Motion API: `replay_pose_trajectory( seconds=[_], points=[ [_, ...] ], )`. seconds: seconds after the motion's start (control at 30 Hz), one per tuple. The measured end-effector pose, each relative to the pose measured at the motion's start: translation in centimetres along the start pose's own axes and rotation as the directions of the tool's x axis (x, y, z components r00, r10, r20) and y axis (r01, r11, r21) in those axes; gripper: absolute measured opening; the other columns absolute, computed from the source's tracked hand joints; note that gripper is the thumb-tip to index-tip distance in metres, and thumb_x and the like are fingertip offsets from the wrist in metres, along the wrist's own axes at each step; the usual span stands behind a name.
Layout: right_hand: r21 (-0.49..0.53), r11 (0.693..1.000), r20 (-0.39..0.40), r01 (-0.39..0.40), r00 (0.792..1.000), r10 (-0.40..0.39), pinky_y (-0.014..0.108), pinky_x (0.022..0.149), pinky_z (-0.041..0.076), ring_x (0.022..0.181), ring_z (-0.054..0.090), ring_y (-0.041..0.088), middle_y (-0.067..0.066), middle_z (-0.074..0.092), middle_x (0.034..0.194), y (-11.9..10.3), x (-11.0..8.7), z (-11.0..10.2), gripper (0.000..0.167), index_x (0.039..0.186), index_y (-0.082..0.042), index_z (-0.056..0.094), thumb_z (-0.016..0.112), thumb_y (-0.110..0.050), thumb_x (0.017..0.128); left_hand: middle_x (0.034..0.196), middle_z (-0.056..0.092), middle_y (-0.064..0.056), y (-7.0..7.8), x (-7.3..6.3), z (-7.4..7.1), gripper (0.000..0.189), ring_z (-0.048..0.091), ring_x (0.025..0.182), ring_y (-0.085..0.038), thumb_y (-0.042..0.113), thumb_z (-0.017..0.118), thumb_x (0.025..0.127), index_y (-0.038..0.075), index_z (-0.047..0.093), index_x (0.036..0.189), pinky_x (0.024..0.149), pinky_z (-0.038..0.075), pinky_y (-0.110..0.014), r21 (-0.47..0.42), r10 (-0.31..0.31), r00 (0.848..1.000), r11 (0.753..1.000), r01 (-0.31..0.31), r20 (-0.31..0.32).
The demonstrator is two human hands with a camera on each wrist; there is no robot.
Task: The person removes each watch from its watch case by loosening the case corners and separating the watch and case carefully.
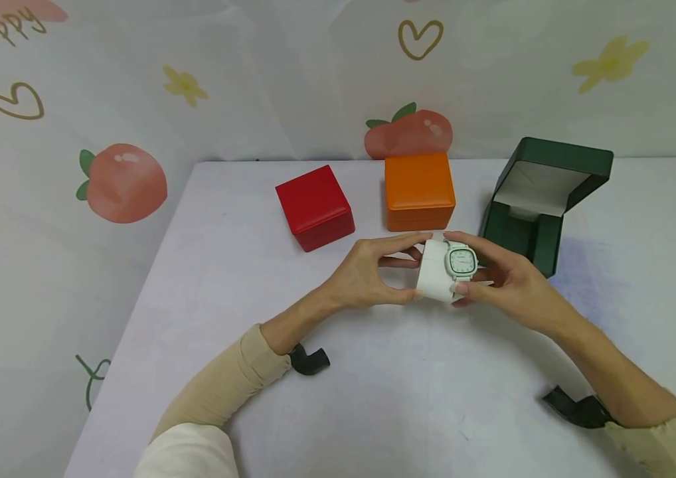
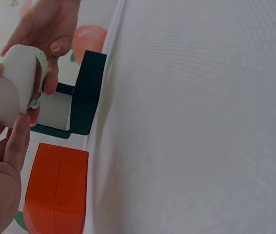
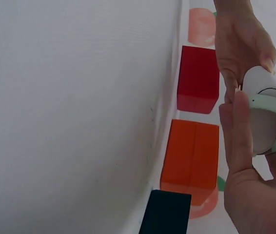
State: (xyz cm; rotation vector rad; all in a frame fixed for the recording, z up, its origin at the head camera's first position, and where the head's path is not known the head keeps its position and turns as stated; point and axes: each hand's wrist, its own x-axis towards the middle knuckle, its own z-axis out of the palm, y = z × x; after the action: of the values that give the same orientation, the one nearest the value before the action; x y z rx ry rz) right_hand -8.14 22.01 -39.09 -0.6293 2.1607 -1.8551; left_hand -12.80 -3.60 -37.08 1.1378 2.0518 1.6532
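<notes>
A pale mint watch with a squarish face sits round a white watch pillow, near the right end of it. My left hand pinches the plain left end of the pillow between thumb and fingers. On the other side my right hand holds the watch by its strap, thumb below and fingers above. Both are held over the table, in front of the orange box. In the right wrist view the mint strap loops round the pillow. An open dark green watch box stands just behind my right hand.
A closed orange box stands behind the hands, with a closed red box to its left. The green box's lid is tilted back. Black straps hang at both wrists. A printed white sheet rises behind the table.
</notes>
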Motion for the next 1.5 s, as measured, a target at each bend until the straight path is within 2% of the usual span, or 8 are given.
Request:
replay_pose_trajectory(
  seconds=[0.1, 0.27, 0.43, 0.67, 0.97, 1.17, 1.33, 1.5],
  points=[
    [-0.049, 0.999, -0.031, -0.017, 0.999, 0.016, 0.034, 0.071, 0.061, 0.089, 0.07, 0.02, 0.004, 0.053, 0.128, 0.0, 0.0, 0.1, 0.073, 0.152, -0.012, 0.04, 0.069, 0.007, 0.088, 0.132, 0.059, -0.023, -0.6, -0.1, 0.0, 0.071, 0.063, 0.107, -0.026, -0.01, 0.079, 0.075, -0.01, 0.049, 0.139, 0.092, 0.055, -0.036, -0.012, -0.004, 1.0, 1.0, 0.004, 0.0],
    [-0.124, 0.992, -0.07, -0.009, 0.998, 0.0, 0.022, 0.085, 0.056, 0.105, 0.064, 0.014, 0.001, 0.05, 0.138, 0.0, 0.0, 0.2, 0.071, 0.151, -0.012, 0.043, 0.07, 0.006, 0.087, 0.135, 0.058, -0.017, -2.7, -0.1, 0.2, 0.075, 0.063, 0.108, -0.022, -0.007, 0.081, 0.075, -0.004, 0.049, 0.143, 0.092, 0.055, -0.032, -0.022, 0.002, 1.0, 1.0, -0.002, -0.004],
    [-0.154, 0.988, -0.095, 0.01, 0.995, -0.024, 0.022, 0.086, 0.055, 0.101, 0.065, 0.014, 0.003, 0.05, 0.14, 0.0, 0.0, 0.3, 0.072, 0.15, -0.011, 0.045, 0.072, 0.008, 0.086, 0.135, 0.059, -0.015, -3.4, -0.2, 0.2, 0.075, 0.062, 0.109, -0.021, -0.005, 0.081, 0.077, -0.001, 0.049, 0.144, 0.091, 0.056, -0.038, -0.067, 0.027, 1.0, 0.997, -0.027, 0.002],
    [-0.107, 0.994, -0.112, -0.004, 0.994, -0.008, 0.034, 0.067, 0.061, 0.092, 0.071, 0.015, 0.005, 0.049, 0.148, -0.3, -0.2, 0.3, 0.075, 0.151, -0.012, 0.043, 0.072, 0.008, 0.085, 0.135, 0.058, -0.015, -3.4, -0.3, 0.2, 0.073, 0.061, 0.109, -0.019, -0.004, 0.08, 0.078, -0.001, 0.049, 0.144, 0.09, 0.056, -0.044, -0.09, 0.02, 1.0, 0.996, -0.019, 0.003],
    [-0.055, 0.998, -0.075, 0.011, 0.997, -0.015, 0.039, 0.064, 0.06, 0.093, 0.07, 0.018, 0.007, 0.042, 0.154, -0.4, -0.2, 0.2, 0.072, 0.153, -0.014, 0.039, 0.065, 0.009, 0.09, 0.14, 0.055, -0.015, -3.5, -0.3, 0.3, 0.076, 0.061, 0.11, -0.019, -0.007, 0.081, 0.076, -0.002, 0.047, 0.145, 0.091, 0.056, -0.047, -0.088, -0.013, 1.0, 0.996, 0.013, 0.009],
    [-0.106, 0.994, -0.098, 0.005, 0.995, -0.016, 0.037, 0.063, 0.06, 0.09, 0.071, 0.015, 0.0, 0.045, 0.152, -0.3, -0.4, 0.2, 0.07, 0.154, -0.013, 0.036, 0.063, 0.007, 0.093, 0.143, 0.052, -0.018, -3.3, -0.3, 0.5, 0.077, 0.061, 0.11, -0.022, -0.01, 0.08, 0.075, -0.005, 0.046, 0.144, 0.091, 0.056, -0.046, -0.1, -0.031, 0.999, 0.994, 0.032, 0.017],
    [-0.11, 0.994, -0.098, 0.0, 0.995, -0.011, 0.036, 0.064, 0.061, 0.089, 0.07, 0.015, 0.002, 0.044, 0.153, -0.3, -0.3, 0.1, 0.069, 0.155, -0.012, 0.034, 0.06, 0.006, 0.095, 0.142, 0.053, -0.014, -3.5, -0.4, 0.4, 0.077, 0.062, 0.11, -0.018, -0.007, 0.08, 0.077, -0.002, 0.046, 0.145, 0.09, 0.057, -0.041, -0.089, -0.009, 1.0, 0.996, 0.011, 0.028],
    [-0.142, 0.99, -0.138, -0.002, 0.99, -0.017, 0.034, 0.064, 0.061, 0.084, 0.071, 0.015, -0.001, 0.051, 0.147, -0.3, -0.3, 0.2, 0.066, 0.153, -0.016, 0.041, 0.062, 0.005, 0.094, 0.142, 0.053, -0.013, -3.5, -0.5, 0.4, 0.075, 0.062, 0.109, -0.018, -0.005, 0.08, 0.078, -0.001, 0.046, 0.146, 0.089, 0.057, -0.039, -0.092, 0.015, 0.999, 0.996, -0.012, 0.037]
  ],
)
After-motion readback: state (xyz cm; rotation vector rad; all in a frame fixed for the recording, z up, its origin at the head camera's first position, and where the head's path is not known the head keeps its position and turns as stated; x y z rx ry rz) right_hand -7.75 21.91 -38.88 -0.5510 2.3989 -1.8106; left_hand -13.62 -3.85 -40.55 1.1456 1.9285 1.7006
